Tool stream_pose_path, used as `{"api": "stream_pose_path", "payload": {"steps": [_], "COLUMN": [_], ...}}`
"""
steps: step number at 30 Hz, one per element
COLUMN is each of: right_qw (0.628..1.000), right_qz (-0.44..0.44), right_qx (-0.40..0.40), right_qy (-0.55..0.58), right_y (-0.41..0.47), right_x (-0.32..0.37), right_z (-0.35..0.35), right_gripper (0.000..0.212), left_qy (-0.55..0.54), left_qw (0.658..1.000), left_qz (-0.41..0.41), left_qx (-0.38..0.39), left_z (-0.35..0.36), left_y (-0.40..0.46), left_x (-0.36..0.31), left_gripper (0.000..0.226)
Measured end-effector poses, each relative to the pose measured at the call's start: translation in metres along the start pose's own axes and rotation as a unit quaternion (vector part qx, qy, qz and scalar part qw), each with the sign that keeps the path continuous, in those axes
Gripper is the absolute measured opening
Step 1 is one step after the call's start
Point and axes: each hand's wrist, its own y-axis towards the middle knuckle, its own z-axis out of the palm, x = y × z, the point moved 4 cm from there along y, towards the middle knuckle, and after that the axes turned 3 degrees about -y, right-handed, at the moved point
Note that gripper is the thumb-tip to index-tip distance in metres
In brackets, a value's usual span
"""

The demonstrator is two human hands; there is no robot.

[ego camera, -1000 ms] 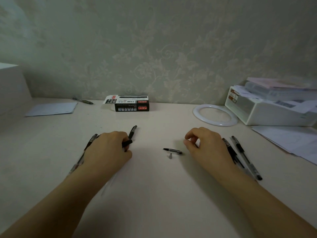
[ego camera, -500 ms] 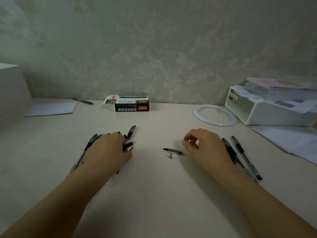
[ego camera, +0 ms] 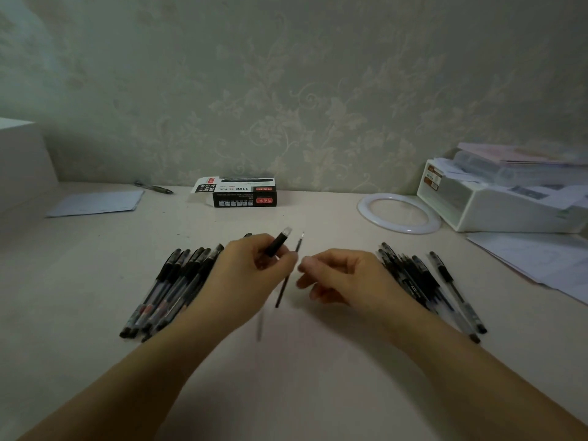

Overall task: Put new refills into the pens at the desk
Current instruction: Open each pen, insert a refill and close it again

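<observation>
At mid-tabletop (ego camera: 292,377), the left hand (ego camera: 251,275) grips a pen barrel (ego camera: 278,242) tilted up with its open end raised, seemingly to take a refill. A thin refill (ego camera: 288,275) stands slanted just beside it; which fingers hold it I cannot tell. The right hand (ego camera: 343,278) hovers near with fingers loosely curled, holding nothing visible. Pens lie grouped left (ego camera: 171,291) and right (ego camera: 423,284), likely sorted; the refill box (ego camera: 241,195) sits by the wall

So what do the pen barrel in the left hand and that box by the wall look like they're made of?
Pen barrel: likely plastic, with a black grip and a clear, faintly glossy end. Box: probably printed cardboard, with a matte surface and a folded-open flap.
</observation>
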Motion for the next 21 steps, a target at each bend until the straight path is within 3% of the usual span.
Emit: {"api": "stream_pose_path", "payload": {"steps": [7, 10, 15, 21], "right_qw": [0.993, 0.994, 0.980, 0.956], "right_qz": [0.020, 0.012, -0.021, -0.033], "right_qx": [0.053, 0.021, -0.123, -0.140], "right_qy": [0.108, 0.104, 0.153, 0.254], "right_y": [-0.001, 0.000, 0.005, 0.006], "right_x": [-0.003, -0.004, 0.001, -0.001], "right_z": [0.015, 0.014, -0.013, -0.020], "right_gripper": [0.012, 0.004, 0.010, 0.009], "left_qy": [-0.146, -0.094, -0.010, 0.013], "left_qw": [0.988, 0.995, 0.997, 0.995], "left_qz": [-0.039, 0.003, 0.033, 0.039], "left_qx": [0.038, 0.043, 0.069, 0.093], "left_z": [0.013, 0.015, 0.013, 0.018], "left_y": [-0.001, 0.000, -0.001, -0.003], "left_x": [0.009, 0.010, 0.015, 0.016], "left_gripper": [0.008, 0.008, 0.015, 0.015]}}
